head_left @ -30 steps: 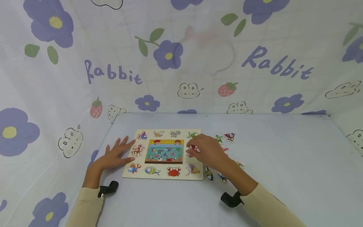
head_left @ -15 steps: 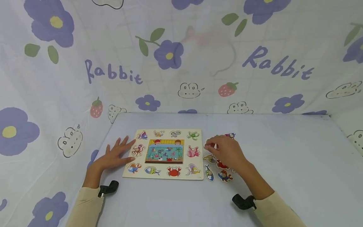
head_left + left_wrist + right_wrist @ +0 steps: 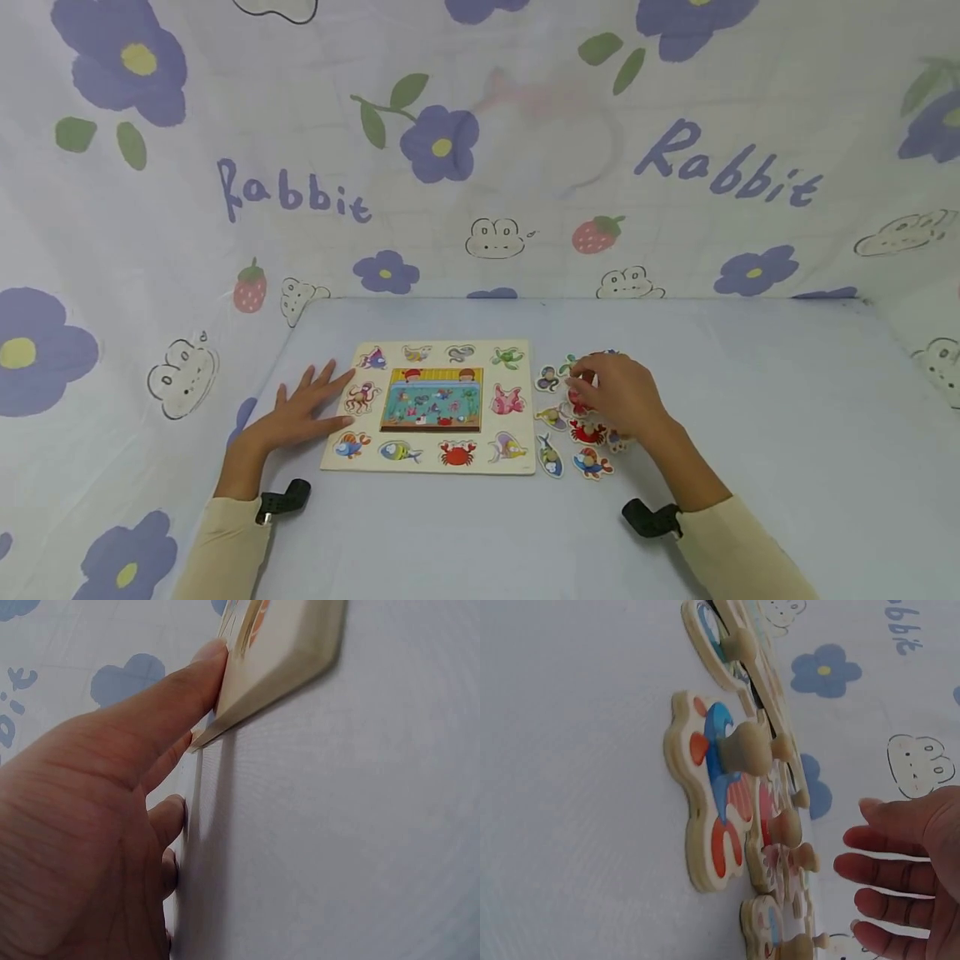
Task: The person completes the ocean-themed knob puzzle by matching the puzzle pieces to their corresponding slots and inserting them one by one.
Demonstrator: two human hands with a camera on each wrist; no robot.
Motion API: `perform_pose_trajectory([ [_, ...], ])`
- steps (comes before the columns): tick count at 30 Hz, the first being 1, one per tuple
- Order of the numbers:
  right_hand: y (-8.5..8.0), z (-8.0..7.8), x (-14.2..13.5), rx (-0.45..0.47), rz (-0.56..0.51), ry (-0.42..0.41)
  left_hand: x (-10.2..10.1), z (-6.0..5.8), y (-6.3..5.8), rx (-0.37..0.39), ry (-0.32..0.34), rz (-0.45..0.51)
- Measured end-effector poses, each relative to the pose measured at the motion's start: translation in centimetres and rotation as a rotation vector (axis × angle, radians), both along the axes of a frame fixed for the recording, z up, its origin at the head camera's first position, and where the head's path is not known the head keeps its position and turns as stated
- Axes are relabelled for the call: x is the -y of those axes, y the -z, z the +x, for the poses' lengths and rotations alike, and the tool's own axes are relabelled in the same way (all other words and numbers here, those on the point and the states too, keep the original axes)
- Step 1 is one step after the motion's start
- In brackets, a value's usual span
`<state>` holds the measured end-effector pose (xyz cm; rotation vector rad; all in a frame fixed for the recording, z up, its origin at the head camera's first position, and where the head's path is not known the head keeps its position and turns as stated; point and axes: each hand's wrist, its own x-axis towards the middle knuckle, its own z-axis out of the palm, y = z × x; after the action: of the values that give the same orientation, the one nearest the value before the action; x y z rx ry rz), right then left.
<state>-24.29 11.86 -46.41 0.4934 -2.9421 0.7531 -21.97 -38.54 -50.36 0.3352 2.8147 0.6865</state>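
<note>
A wooden peg puzzle board with sea-animal shapes lies flat, an aquarium picture at its middle. My left hand is spread at its left side, thumb and index finger touching the edge; the left wrist view shows the thumb on the board's rim. My right hand hovers over loose knobbed pieces, covering part of a red-pink piece. In the right wrist view its fingers are loosely bent with nothing between them. A crab piece and a blue-and-orange clawed piece lie below the hand.
Other loose pieces lie right of the board, including a striped fish, a yellowish fish and a dark curled piece. A flower-printed curtain rises behind the pale table.
My right hand has moved right, off the board's right side and over the loose pieces, uncovering the pink fish shape on the board. My left hand has stayed at the board's edge.
</note>
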Motion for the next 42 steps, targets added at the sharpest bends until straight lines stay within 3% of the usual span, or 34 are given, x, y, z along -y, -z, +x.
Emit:
perform_pose_trajectory([
  [4, 0.5, -0.4, 0.0, 0.039, 0.055, 0.01, 0.6, 0.4, -0.2, -0.006, -0.017, -0.002],
  [9, 0.5, -0.3, -0.9, 0.089, 0.131, 0.065, 0.0, -0.1, 0.1, 0.003, 0.006, 0.013],
  [24, 0.3, -0.3, -1.0, 0.101, 0.154, 0.043, -0.2, -0.1, 0.2, 0.002, -0.001, 0.013],
  [35, -0.3, -0.6, -2.5, 0.102, 0.154, -0.079, -0.3, -0.4, 0.2, -0.006, 0.007, 0.013],
  [42, 0.1, -0.9, -2.8, 0.127, 0.158, -0.099, -0.2, -0.4, 0.3, 0.006, 0.0, 0.003],
])
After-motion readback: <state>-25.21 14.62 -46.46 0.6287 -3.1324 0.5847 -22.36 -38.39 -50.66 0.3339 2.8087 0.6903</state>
